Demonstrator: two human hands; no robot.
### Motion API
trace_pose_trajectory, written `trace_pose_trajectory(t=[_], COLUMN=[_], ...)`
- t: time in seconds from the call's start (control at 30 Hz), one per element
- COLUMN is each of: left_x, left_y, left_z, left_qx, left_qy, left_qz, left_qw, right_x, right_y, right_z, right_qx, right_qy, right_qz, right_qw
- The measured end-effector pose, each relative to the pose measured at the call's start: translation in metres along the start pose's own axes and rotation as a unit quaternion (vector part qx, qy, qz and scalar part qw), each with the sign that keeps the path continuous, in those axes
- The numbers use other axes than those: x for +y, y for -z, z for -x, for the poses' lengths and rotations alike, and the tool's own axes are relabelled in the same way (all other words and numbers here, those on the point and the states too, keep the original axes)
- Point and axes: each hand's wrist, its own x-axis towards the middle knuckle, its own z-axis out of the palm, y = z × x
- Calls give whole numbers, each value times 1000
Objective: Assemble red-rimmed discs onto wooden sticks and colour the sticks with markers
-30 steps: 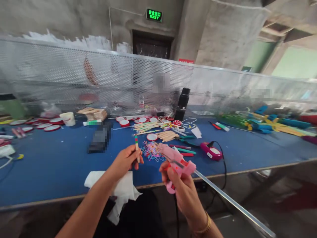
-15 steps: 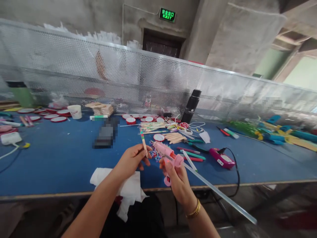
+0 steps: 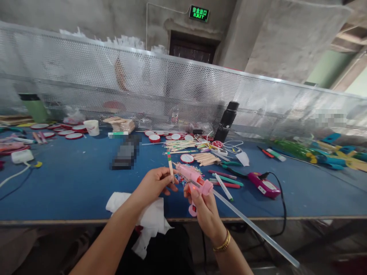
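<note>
Writing, legible: green-lit sign (image 3: 198, 13) high on the wall beyond both hands, "安全出口" over "EXIT". Not legible from where I stand: pale mark on the black bottle (image 3: 228, 121) beyond the right hand; small white labels on the magenta box (image 3: 263, 185), out to the right of that hand.

Left hand (image 3: 157, 184): forearm angled in from lower left, wrist above the table's near edge, thumb and fingers pinched on the lower end of a wooden stick (image 3: 170, 166). Stick stands nearly upright out of the grip, leaning slightly left; green and red bands near its top.

Right hand (image 3: 205, 209): closed around the handle of a pink glue gun (image 3: 187, 173), gold bracelet (image 3: 222, 244) at the wrist. Nozzle points left, close to the stick; contact cannot be determined. Clear glue stick (image 3: 255, 227) runs from the gun's rear, down past the right of the hand.

Small coloured loops (image 3: 180, 178) lie just beyond, between the hands. White cloth (image 3: 153, 219) below the left wrist, draped over the table edge.
</note>
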Motion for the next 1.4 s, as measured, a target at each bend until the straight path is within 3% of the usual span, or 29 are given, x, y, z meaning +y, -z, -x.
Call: trace_pose_trajectory(t=[0.4, 0.93, 1.4], left_x=[-3, -1, -5], left_y=[-1, -1, 1], left_z=[-1, 0, 0], left_qx=[-4, -21, -23], left_qy=[-10, -32, -50], left_qz=[-18, -48, -39], left_qw=[1000, 998, 998], right_x=[-4, -7, -11], right_y=[-2, -1, -1], right_z=[0, -2, 0], right_qx=[-9, -6, -7], right_qy=[-13, 22, -1], right_qz=[4, 54, 68], right_qw=[1000, 998, 998])
